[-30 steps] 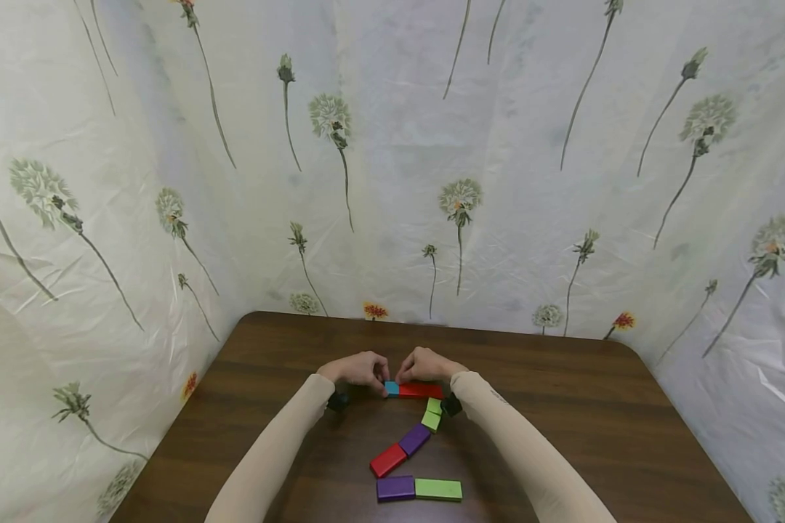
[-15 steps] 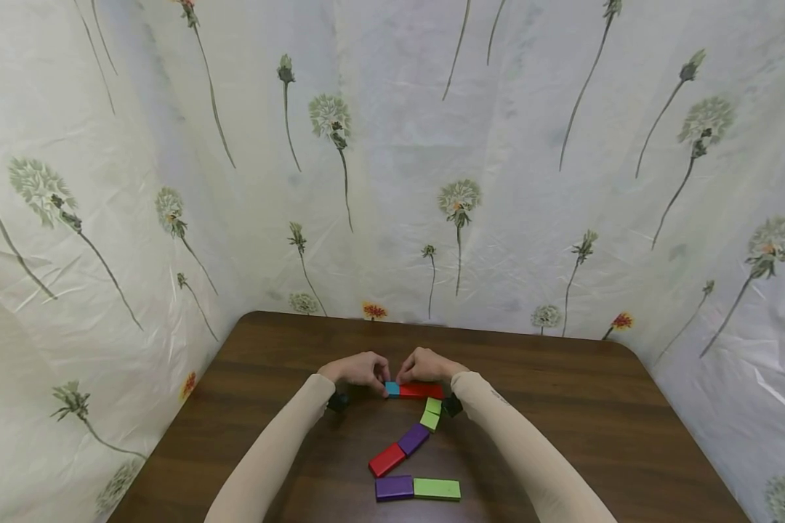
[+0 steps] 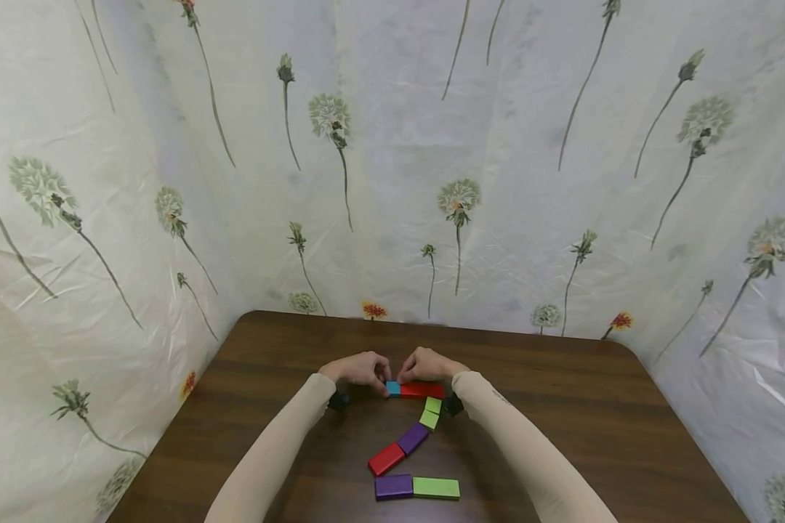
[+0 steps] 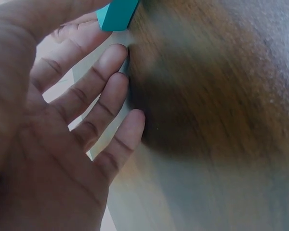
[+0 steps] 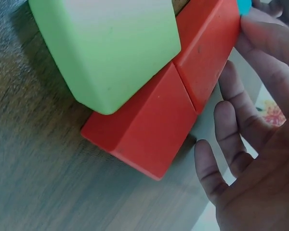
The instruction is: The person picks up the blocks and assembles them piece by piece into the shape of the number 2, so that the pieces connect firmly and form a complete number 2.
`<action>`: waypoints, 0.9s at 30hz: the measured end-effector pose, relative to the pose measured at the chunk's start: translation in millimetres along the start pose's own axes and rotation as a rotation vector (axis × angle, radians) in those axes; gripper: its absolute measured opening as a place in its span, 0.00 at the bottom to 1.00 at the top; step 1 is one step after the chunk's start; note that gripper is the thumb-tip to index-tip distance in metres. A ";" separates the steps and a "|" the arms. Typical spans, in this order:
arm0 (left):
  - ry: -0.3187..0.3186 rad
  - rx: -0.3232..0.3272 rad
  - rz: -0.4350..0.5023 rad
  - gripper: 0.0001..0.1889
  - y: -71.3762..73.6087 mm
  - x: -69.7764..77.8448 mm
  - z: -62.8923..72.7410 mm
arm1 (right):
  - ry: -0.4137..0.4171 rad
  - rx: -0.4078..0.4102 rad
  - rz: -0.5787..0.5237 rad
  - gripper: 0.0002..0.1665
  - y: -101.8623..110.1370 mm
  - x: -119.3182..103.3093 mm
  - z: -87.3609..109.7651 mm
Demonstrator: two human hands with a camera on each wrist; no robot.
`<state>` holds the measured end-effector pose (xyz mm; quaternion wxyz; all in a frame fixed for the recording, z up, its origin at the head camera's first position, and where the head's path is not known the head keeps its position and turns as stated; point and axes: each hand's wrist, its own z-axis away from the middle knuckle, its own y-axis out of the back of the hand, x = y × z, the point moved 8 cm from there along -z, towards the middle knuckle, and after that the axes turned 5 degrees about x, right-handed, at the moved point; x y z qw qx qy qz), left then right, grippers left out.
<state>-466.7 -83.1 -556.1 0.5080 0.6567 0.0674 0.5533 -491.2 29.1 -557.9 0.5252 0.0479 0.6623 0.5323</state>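
Observation:
In the head view my left hand (image 3: 361, 369) is at the left end of a block row, its thumb and index finger pinching a small blue block (image 3: 393, 389). This blue block (image 4: 118, 15) shows at the top of the left wrist view, the other fingers loosely bent below it. My right hand (image 3: 429, 365) reaches over from the back, fingertips touching the far side of the red blocks (image 3: 421, 391) near the blue one. In the right wrist view, two red blocks (image 5: 149, 120) lie end to end, and the right hand's (image 5: 260, 159) other fingers are relaxed beside them.
Two small light green blocks (image 3: 431, 412) lead down from the red row to a purple block (image 3: 413, 439) and a red block (image 3: 387, 460). Nearer, another purple block (image 3: 394, 487) abuts a long green block (image 3: 436, 488). A flowered curtain (image 3: 392, 181) surrounds the brown table (image 3: 562, 407).
The blue block and both hands have edged very slightly right. The nearer blocks appear shifted slightly left in the view. Both hands keep the same pose.

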 end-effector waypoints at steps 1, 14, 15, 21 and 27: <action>-0.001 -0.001 0.006 0.13 -0.3 0.3 0.8 | -0.006 0.001 -0.005 0.08 0.4 1.1 0.2; 0.079 0.066 0.015 0.17 8.2 -8.7 7.6 | -0.052 0.052 0.003 0.24 15.3 25.7 6.9; 0.086 0.068 0.015 0.18 8.7 -9.9 8.1 | -0.061 0.057 0.004 0.25 16.8 27.7 8.7; 0.105 0.070 0.030 0.19 13.7 -17.2 13.7 | -0.094 0.091 -0.014 0.24 26.2 43.4 22.6; 0.107 0.082 0.047 0.18 21.1 -26.0 20.3 | -0.086 0.078 -0.062 0.21 32.8 52.1 39.9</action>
